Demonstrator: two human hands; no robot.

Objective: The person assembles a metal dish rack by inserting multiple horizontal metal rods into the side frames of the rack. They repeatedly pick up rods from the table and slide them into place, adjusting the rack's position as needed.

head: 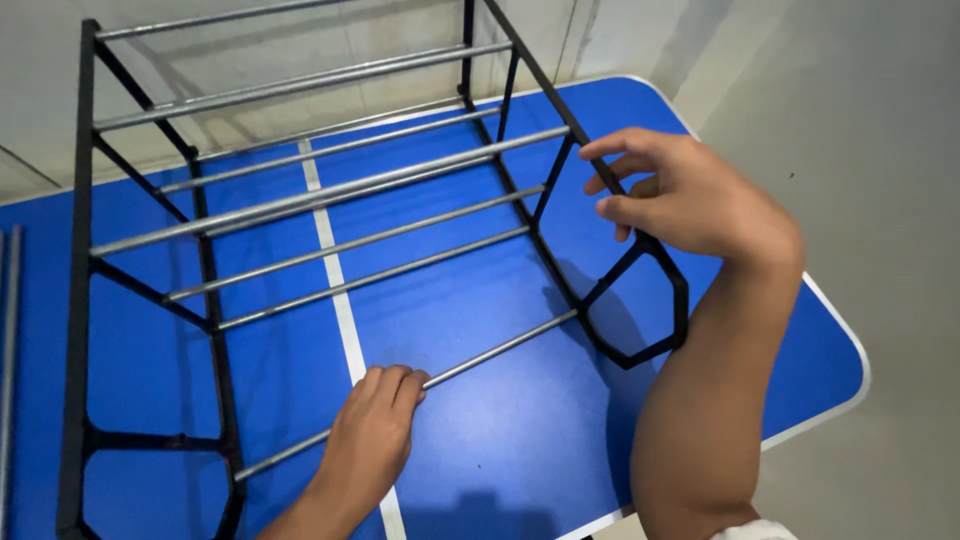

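Observation:
A rack (330, 190) of several silver metal rods between two black plastic side frames lies on a blue table (490, 440). My left hand (372, 438) is closed around the nearest rod (495, 350), near its middle. My right hand (690, 195) rests on the black right side frame (640, 300), fingers curled over its upper bar, just above the frame's hexagonal end loop. The black left side frame (78, 300) runs down the left of the view.
A white stripe (345, 320) crosses the tabletop under the rack. Loose silver rods (10, 330) lie at the far left edge. The table's rounded corner (850, 370) is at the right, with grey floor beyond and a pale wall behind.

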